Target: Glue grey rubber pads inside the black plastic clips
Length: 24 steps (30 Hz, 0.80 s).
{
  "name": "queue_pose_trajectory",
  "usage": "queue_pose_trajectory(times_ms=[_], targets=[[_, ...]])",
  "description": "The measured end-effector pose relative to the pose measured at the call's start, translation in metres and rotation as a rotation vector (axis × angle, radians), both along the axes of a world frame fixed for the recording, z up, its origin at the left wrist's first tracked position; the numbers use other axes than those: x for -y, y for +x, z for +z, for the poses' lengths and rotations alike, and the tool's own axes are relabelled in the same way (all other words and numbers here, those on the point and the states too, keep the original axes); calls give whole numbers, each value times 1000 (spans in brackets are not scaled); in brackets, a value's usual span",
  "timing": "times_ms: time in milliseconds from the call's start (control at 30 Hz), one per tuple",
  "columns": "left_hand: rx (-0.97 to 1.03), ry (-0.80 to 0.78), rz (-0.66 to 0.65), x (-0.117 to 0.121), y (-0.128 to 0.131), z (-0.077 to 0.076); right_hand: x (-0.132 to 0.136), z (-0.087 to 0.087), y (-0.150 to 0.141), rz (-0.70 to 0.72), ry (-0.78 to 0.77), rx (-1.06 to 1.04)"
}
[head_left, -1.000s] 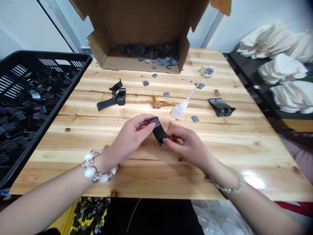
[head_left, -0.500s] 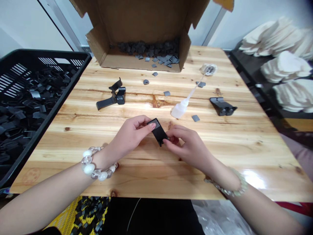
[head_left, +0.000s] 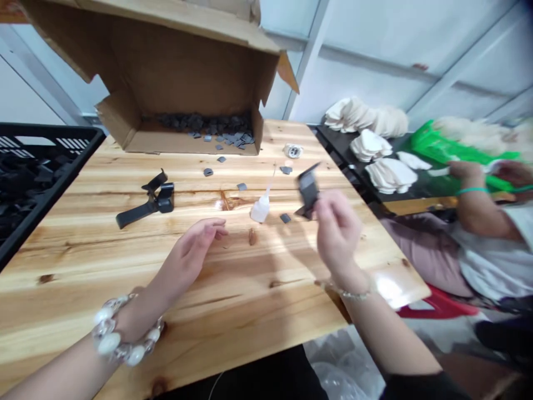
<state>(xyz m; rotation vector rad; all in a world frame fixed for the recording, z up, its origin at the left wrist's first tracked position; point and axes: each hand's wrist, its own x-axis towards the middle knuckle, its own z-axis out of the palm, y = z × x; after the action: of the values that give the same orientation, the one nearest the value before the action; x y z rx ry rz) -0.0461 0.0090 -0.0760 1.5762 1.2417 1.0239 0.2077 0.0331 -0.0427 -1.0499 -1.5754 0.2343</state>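
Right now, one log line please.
left hand: empty, over table | right hand: gripping black part, raised | bottle: on table | box: gray pieces inside

The bottle [head_left: 260,209] stands left of the held part [head_left: 308,191], before the box [head_left: 187,66].

Behind left hand [head_left: 194,248] a chunky bracelet [head_left: 109,344] of round white and clear beads is worn, behind right hand [head_left: 339,234] a thinner pale band [head_left: 355,294], blurred, plus black sleeve [head_left: 421,386] further up.

Off-wht stacks [head_left: 391,175] on dk bench [head_left: 339,143], R side; green crate [head_left: 425,140] w/ pale pcs [head_left: 460,131] beside; co-worker [head_left: 495,250] near; red obj. [head_left: 437,304], clear plastic [head_left: 345,366] lower.
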Motion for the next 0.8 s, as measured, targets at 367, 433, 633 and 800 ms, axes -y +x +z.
queue_pose_trajectory(times_ms=[367, 433, 633, 800], targets=[[16, -24, -40, -4, -4, -4, -76, -27, 140, -333, -580, 59], [28, -45, -31, -5, -4, -4, -80, -37, 142, -364, -611, 83], [70, -104, 16, -6, -3, -5, -85, -42, 145, -422, -698, 134], [79, -115, 30, -5, -1, -5, -84, -43, 147, -425, -736, 155]])
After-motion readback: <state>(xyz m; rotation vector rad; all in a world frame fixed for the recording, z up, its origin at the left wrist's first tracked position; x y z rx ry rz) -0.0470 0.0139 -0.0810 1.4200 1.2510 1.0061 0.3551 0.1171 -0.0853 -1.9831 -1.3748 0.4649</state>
